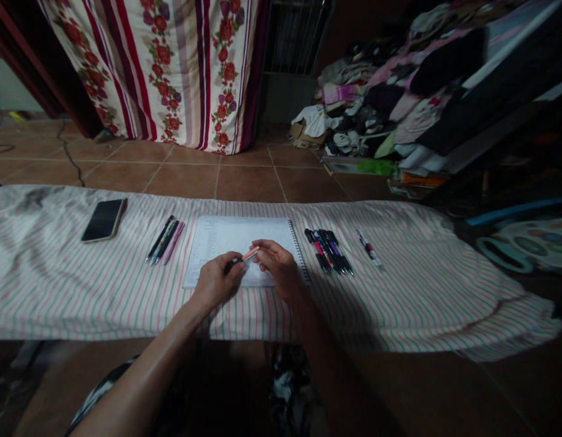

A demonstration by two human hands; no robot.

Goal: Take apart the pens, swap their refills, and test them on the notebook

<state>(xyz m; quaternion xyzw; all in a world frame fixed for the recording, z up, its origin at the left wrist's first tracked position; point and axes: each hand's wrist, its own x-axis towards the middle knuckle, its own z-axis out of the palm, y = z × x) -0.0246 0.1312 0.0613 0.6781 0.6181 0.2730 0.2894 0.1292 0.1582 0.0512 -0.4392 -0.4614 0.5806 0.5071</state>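
Above the spiral notebook (pixel 244 226), a pen (pixel 250 254) with an orange-pink and silver barrel is held between my two hands. My left hand (pixel 216 280) is closed around its darker end. The fingers of my right hand (pixel 280 269) are curled at the other end and seem to pinch it; the tip is partly hidden. The notebook lies flat, with its printed or written page up and the spiral on the right. Several pens (pixel 165 241) lie side by side left of the notebook. Another row of mostly dark pens (pixel 329 252) lies to its right.
A striped cloth (pixel 422 285) covers the low table. Farther right on it lies a single pen (pixel 369 249), and a phone (pixel 103 220) rests at the left. Beyond are a tiled floor (pixel 190 170), a floral curtain (pixel 181 73) and a heap of clothes (pixel 376 103).
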